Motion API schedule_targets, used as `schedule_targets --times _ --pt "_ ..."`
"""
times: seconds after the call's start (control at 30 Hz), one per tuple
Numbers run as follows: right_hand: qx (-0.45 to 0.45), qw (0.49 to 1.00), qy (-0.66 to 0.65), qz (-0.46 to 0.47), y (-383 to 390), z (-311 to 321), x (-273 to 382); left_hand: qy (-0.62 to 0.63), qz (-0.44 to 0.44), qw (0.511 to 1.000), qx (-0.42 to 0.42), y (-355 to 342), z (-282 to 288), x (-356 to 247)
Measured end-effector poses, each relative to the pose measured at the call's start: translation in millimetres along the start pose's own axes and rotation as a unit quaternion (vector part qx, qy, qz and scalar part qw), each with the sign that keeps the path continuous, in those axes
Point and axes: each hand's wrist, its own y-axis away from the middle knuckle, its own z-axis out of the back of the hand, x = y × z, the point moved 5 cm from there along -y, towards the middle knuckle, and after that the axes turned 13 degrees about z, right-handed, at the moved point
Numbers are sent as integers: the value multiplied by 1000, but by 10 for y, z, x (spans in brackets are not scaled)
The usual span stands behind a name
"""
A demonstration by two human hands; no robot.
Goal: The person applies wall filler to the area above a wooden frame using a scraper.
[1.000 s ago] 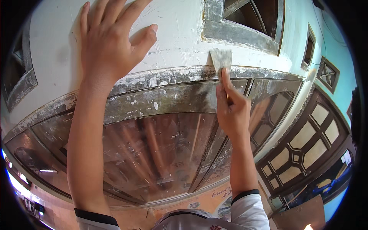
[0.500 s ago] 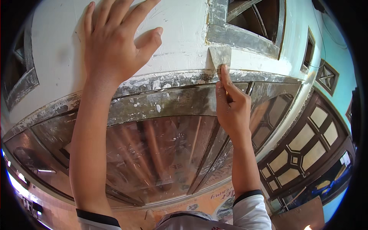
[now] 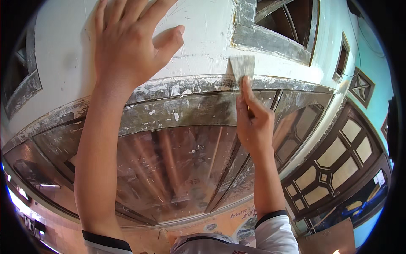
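My left hand [image 3: 127, 42] lies flat with spread fingers against a white plastered wall [image 3: 203, 29], holding nothing. My right hand [image 3: 253, 120] grips a putty knife [image 3: 242, 67]; its wide grey blade presses on the wall just above the paint-spattered top rail of a window frame [image 3: 186, 86]. The knife's handle is hidden in my fist. Below the rail, reflective glass panes [image 3: 169, 169] mirror my arms.
A small framed opening [image 3: 275, 29] sits in the wall above and right of the blade. Another dark opening [image 3: 23, 80] is at the far left. A dark wooden window with pale panes [image 3: 334, 165] stands at the right beside a turquoise wall [image 3: 372, 55].
The blade has shifted slightly along the wall above the rail. My left hand stays flat on the wall, barely moved.
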Motion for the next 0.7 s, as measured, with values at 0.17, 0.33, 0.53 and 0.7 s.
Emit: schedule_targets --times 0.17,0.33,0.53,0.7 --pt "33 998 -7 -52 85 52 31 16 -5 1000 -15 2 -31 -64" --pt "36 999 12 -20 -140 46 125 35 -15 999 -31 17 -5 -29" --pt "26 998 -16 -48 165 14 102 38 -12 999 -36 8 -34 -54" --pt "25 999 -3 -25 -191 -41 180 30 -11 999 -27 33 -4 -2"
